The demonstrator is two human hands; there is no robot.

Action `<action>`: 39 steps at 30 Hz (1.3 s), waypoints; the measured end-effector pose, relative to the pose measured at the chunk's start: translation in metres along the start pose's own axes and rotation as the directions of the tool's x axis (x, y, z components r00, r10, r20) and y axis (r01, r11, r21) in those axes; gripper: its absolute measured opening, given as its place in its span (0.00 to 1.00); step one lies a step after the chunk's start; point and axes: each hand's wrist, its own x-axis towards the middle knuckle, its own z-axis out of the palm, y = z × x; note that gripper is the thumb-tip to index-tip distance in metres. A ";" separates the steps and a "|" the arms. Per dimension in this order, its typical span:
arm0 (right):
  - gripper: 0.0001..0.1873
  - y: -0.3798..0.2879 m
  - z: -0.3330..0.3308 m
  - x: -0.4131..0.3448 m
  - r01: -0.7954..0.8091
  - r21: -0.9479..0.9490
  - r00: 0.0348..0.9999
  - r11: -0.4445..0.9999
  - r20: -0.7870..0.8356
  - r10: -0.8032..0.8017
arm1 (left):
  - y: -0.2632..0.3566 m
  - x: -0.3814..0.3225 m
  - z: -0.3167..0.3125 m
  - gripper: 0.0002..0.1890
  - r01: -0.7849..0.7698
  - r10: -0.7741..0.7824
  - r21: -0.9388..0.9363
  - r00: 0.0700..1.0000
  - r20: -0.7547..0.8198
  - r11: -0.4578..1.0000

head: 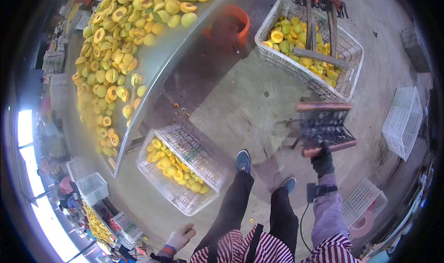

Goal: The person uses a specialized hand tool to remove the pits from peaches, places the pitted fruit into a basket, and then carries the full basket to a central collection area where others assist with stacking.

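My right hand point(322, 161), in a dark glove, grips the near wooden edge of a small folding stool point(324, 129) with dark webbing, which hangs blurred over the floor. At the lower left my left hand point(181, 236), in a whitish glove, holds nothing, its fingers apart. In front of it a white plastic crate point(194, 209) holds halved yellow fruit point(170, 164), apparently peaches. Many more fruit halves point(111, 55) lie heaped on a metal table point(166, 48) at the upper left.
A big white crate point(295, 75) with fruit halves has another wooden stool point(321, 56) lying in it. An orange bucket point(242, 23) stands near the table. Further crates point(404, 121) point(362, 200) sit at the right. Several people work in the left background.
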 end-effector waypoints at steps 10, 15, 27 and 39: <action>0.11 0.144 0.139 0.019 -0.123 -0.317 0.984 0.940 0.081 0.156 | -0.033 0.001 -0.014 0.28 -0.015 0.009 -0.210 1.000 -0.028 0.978; 0.10 0.229 0.117 0.025 -0.354 -0.356 0.918 0.865 -0.310 0.248 | -0.048 0.005 -0.040 0.28 0.041 -0.048 -0.308 0.999 -0.012 0.951; 0.20 0.221 0.064 -0.038 0.285 -0.845 0.946 -0.452 0.174 0.272 | -0.084 0.033 -0.067 0.24 -0.282 0.305 -0.194 0.946 0.106 0.940; 0.15 0.173 -0.118 -0.154 0.009 -0.920 0.998 -0.391 0.031 -0.051 | -0.009 0.017 -0.029 0.21 -0.313 0.307 0.038 0.946 0.106 0.949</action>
